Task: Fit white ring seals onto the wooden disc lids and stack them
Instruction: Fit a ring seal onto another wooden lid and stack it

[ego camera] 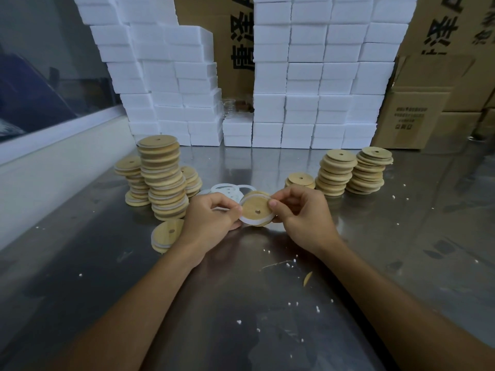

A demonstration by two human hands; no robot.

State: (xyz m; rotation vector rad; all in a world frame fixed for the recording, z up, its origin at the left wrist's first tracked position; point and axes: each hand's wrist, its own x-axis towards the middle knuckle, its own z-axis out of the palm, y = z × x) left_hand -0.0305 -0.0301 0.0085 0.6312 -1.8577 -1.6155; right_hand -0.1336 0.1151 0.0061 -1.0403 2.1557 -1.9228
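Stacked white foam blocks [308, 76] and cardboard boxes [439, 84] line the back of a steel worktable [241, 303]. At its centre, a person's left hand [211, 220] and right hand [302, 212] pinch opposite edges of a wooden disc lid [257, 210], held above the table with a white ring seal [247, 220] around its rim. Loose seals [227, 191] lie just behind. Sealed lids [163, 178] stand stacked at left, bare discs [351, 172] at right.
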